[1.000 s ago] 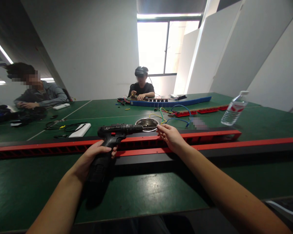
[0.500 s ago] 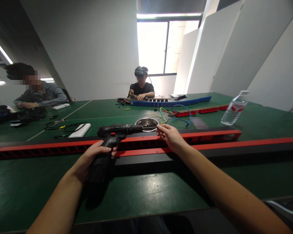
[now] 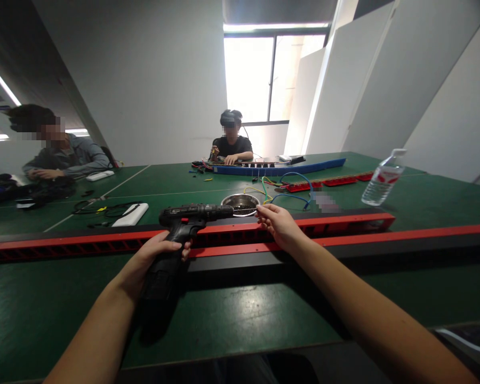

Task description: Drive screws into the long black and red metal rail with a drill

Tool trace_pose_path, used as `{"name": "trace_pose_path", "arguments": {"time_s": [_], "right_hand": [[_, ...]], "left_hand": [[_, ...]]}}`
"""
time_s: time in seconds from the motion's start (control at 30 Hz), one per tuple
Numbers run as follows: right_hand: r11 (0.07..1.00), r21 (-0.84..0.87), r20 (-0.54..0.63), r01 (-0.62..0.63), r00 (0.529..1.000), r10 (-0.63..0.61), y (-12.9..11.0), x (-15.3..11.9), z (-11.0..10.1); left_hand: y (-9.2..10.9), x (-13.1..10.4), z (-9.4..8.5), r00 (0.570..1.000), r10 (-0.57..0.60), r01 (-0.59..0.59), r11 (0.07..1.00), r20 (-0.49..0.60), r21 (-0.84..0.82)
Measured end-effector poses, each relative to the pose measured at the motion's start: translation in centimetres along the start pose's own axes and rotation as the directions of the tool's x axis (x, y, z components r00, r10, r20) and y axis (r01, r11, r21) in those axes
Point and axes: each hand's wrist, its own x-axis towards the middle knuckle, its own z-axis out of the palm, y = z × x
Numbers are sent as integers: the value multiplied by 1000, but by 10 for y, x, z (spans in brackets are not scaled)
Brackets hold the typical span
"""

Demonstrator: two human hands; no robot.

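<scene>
My left hand [image 3: 164,249] is wrapped round the grip of a black power drill [image 3: 184,224], whose chuck points right. From the chuck a thin bit [image 3: 246,209] reaches to the fingertips of my right hand [image 3: 278,221]. Those fingertips are pinched together at the bit's end; anything small between them is too small to make out. Just behind the bit sits a round metal bowl [image 3: 240,200] with small dark pieces inside. Two long red and black bars [image 3: 220,229] lie across the table beneath both hands.
A water bottle [image 3: 384,178] stands at the right. Behind the bowl are coloured wires [image 3: 290,196] and red strips [image 3: 340,182]. Farther back lies a blue bar [image 3: 280,168] by a seated person [image 3: 232,144]. Another person [image 3: 68,152] sits at left, beyond a white box [image 3: 132,214] and cables.
</scene>
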Motion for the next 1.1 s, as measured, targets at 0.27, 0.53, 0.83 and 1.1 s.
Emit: {"name": "trace_pose_path", "arguments": {"time_s": [0.27, 0.53, 0.83, 1.1], "right_hand": [[1000, -2, -3, -3, 1000, 3, 0, 0, 0], [1000, -4, -7, -5, 1000, 5, -1, -1, 1], [1000, -18, -3, 4, 1000, -4, 0, -1, 1], [1000, -31, -3, 3, 1000, -3, -1, -1, 1]], "left_hand": [[-4, 6, -10, 1000, -9, 9, 1000, 8, -14], [-5, 15, -21, 998, -38, 38, 999, 42, 4], [-3, 6, -10, 1000, -12, 12, 1000, 26, -13], [1, -3, 3, 1000, -1, 0, 1000, -14, -6]]}}
